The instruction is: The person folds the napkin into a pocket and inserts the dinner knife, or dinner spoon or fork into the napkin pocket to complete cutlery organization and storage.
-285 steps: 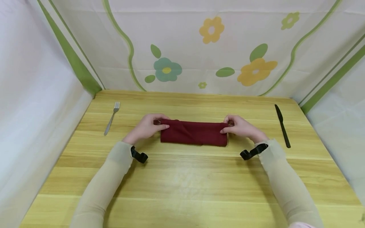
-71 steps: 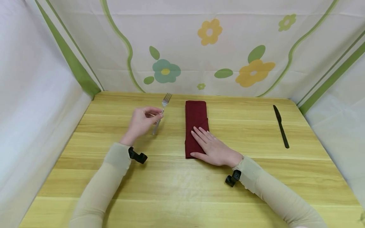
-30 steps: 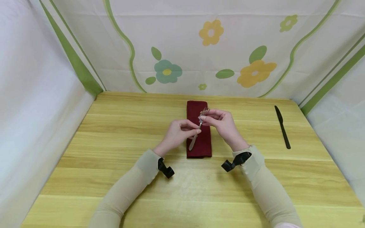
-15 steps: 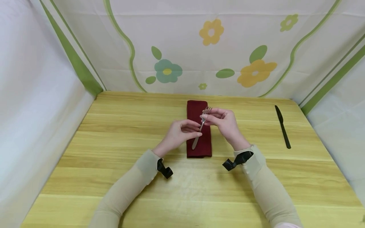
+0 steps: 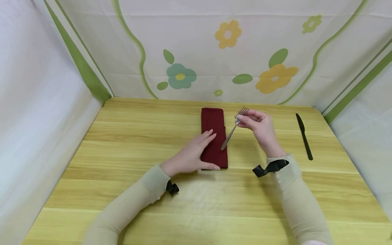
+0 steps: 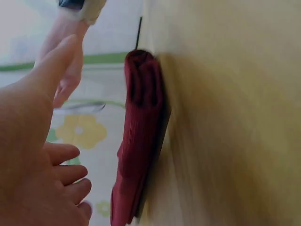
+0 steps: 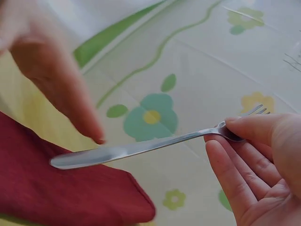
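My right hand (image 5: 257, 126) pinches a silver fork (image 7: 141, 147) near its neck, tines pointing up and away. In the head view the fork's handle end overlaps the right edge of a folded dark red napkin (image 5: 212, 119). The napkin lies lengthwise on the table, a thick flat roll whose layered end shows in the left wrist view. Over its lower half my left hand (image 5: 191, 153) spreads its fingers and thumb, holding nothing. In the left wrist view a gap shows between that hand and the napkin (image 6: 138, 136).
A black knife (image 5: 304, 136) lies on the right side of the wooden table (image 5: 122, 143). A white cloth wall (image 5: 202, 44) printed with flowers rises behind the table's far edge, with white cloth on both sides too.
The fork has passed from the left hand to the right, which has carried it rightward. The left hand has let go and spread over the napkin. Earlier, the napkin was turned from crosswise to lengthwise.
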`<state>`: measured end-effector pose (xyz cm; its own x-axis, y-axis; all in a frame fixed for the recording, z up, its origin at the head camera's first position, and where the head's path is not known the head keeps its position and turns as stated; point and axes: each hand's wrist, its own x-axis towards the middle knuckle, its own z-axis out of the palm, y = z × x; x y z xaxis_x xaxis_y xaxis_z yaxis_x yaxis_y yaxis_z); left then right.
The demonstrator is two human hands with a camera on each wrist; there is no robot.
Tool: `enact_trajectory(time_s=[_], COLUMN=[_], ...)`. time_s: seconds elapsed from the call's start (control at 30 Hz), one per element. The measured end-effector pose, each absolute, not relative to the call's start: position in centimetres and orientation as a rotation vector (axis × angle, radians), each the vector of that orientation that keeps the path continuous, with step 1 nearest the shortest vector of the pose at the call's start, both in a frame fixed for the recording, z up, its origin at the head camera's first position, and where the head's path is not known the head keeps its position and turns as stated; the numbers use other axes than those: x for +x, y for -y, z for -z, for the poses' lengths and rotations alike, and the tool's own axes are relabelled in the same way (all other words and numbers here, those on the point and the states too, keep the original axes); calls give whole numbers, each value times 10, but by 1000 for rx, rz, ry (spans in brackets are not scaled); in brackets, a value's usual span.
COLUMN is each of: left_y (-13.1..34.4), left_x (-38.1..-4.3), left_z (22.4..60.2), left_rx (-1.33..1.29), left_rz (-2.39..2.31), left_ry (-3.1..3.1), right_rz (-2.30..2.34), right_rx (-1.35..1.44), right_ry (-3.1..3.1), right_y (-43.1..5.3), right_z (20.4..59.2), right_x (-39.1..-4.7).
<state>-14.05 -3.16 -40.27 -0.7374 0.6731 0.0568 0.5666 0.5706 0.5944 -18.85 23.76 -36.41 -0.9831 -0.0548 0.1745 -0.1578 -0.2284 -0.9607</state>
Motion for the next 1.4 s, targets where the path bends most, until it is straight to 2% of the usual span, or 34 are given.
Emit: enact_trajectory(time_s=[0.2,0.4,0.93,1.4], left_y=[19,12,5,4], left_x=[-128,-118,-113,-113], left_z=[407,411,419,422], left_rx=[1197,1231,1127,1129], left_rz=[-590,-416,-185,-134], left_ry=[-2664,-2590,-2558,-2577], right_rz=[-2374,-2364,-2419,-2412], right_rx=[194,184,290,279], right_ry=[1901,1928,2045,2275], right_y=[-254,-254,-208,-180], right_z=[362,362,356,378], right_x=[-192,-195,-225,-258])
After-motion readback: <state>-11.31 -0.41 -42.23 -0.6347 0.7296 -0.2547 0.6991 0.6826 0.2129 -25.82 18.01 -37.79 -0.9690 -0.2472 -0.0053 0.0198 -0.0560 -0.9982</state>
